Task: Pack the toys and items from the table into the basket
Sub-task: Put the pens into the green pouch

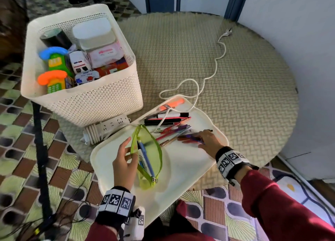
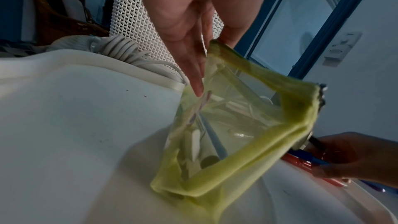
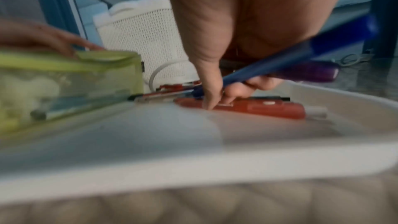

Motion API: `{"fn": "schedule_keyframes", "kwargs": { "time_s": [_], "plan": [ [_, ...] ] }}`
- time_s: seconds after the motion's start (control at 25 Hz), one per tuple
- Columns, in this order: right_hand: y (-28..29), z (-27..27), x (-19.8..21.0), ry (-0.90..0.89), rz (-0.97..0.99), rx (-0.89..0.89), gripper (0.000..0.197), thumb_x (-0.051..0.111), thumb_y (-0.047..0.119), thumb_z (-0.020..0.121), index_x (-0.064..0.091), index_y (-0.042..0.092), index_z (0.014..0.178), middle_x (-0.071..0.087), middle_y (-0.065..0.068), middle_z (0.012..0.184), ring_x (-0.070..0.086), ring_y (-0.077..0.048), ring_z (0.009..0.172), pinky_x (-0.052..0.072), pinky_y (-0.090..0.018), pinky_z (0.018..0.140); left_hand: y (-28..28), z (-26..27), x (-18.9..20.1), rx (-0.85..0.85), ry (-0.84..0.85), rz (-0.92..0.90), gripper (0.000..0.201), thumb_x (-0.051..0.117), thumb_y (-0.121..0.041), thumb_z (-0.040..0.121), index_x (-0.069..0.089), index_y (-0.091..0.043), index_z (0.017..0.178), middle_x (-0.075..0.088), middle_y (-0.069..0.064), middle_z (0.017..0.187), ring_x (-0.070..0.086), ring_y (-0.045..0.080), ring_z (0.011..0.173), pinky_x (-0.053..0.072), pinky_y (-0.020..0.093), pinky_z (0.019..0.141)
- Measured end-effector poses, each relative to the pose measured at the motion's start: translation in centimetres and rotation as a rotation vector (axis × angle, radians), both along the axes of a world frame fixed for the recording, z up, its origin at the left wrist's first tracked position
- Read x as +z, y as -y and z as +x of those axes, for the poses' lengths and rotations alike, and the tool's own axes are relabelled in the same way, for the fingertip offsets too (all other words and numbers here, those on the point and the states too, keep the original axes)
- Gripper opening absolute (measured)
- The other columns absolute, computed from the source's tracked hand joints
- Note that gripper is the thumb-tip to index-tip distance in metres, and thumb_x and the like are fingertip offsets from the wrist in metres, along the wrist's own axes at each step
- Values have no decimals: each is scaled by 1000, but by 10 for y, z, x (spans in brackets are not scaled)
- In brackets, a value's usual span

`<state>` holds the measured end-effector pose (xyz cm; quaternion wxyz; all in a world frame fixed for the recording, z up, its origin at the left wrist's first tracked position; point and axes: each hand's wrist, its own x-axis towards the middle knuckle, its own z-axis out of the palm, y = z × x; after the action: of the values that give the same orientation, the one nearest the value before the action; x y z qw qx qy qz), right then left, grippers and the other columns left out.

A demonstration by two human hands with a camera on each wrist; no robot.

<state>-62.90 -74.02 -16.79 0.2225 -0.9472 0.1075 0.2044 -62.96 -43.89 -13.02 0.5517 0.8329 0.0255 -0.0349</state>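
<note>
A lime-green see-through pencil pouch (image 1: 147, 157) lies unzipped on the white tray (image 1: 183, 170), with a blue pen inside. My left hand (image 1: 125, 161) pinches the pouch's zipper edge (image 2: 217, 47) and holds its mouth wide. To the right, my right hand (image 1: 206, 140) is curled round a blue pen (image 3: 297, 54) and a purple pen (image 3: 310, 72), its fingertips down on a red pen (image 3: 269, 108) among several loose pens (image 1: 172, 128) on the tray. The white mesh basket (image 1: 101, 103) stands at the left, filled with toy phones, toy cars and packets.
A white power strip (image 1: 107, 127) with coiled cord lies between basket and tray; its cable (image 1: 215, 65) snakes across the woven round table (image 1: 244, 95) to a plug at the back. An orange highlighter (image 1: 172, 104) sits at the tray's far edge. The tray overhangs the table's front.
</note>
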Motion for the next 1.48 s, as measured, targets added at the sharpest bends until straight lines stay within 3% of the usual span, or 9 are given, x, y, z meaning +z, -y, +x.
{"fn": "schedule_keyframes", "kwargs": {
  "time_s": [0.12,0.24,0.4,0.52,0.68,0.8,0.96,1.16,1.48],
  "plan": [
    [-4,-9,-9,77,51,-86,35,55,20,93,53,3,124,47,-18,123,49,-31,113,44,-31,91,0,-4,0,17,5,2,42,56,-5,92,53,-17,132,59,0,111,55,-14,91,42,3,74],
    [-17,-6,5,185,62,-79,22,52,25,95,60,8,107,63,-13,95,56,-24,85,47,-32,76,-3,-8,-1,50,1,-13,34,57,-10,94,57,-18,127,63,4,108,58,-2,93,50,20,81],
    [-82,8,67,230,945,-346,7,40,5,99,45,3,103,63,-13,73,61,-21,58,54,-31,60,-6,-12,-1,81,-4,-21,27,53,-7,94,60,-17,119,66,4,104,62,12,91,50,30,86],
    [-134,18,84,269,1164,-394,7,40,5,99,46,3,102,65,-15,77,67,-23,63,58,-37,66,-5,-12,-5,78,-7,-11,27,53,-9,95,60,-23,116,67,4,99,64,21,91,51,34,82],
    [-173,15,58,59,767,-333,18,49,10,94,43,6,111,64,-20,104,66,-32,90,54,-47,81,-4,-12,-6,120,-35,-28,26,55,-13,94,61,-20,118,69,4,103,65,20,95,54,36,82],
    [-174,5,52,-29,510,-104,32,53,18,92,51,4,121,64,-16,107,60,-23,89,50,-30,78,-5,-10,-4,130,-25,-41,25,54,-11,95,61,-18,118,68,3,106,64,19,97,52,33,83],
    [-130,15,59,265,432,-107,23,45,3,92,63,7,106,61,-4,95,57,-12,75,42,-12,64,-7,-8,-4,127,-20,-30,27,51,-4,94,61,-17,116,66,4,101,62,19,91,48,22,74],
    [-29,21,27,5,-214,29,32,47,4,86,55,14,115,58,-7,119,52,-27,113,39,-33,95,-7,-7,-11,123,-1,-30,27,53,-6,94,61,-15,117,67,7,102,63,21,90,52,34,79],
    [-8,9,14,175,-384,218,37,53,21,90,47,17,126,46,-3,127,40,-23,123,33,-33,102,-1,-5,-13,109,-17,-35,26,52,-4,93,61,-12,116,66,6,102,61,17,89,53,38,81]
  ]
}}
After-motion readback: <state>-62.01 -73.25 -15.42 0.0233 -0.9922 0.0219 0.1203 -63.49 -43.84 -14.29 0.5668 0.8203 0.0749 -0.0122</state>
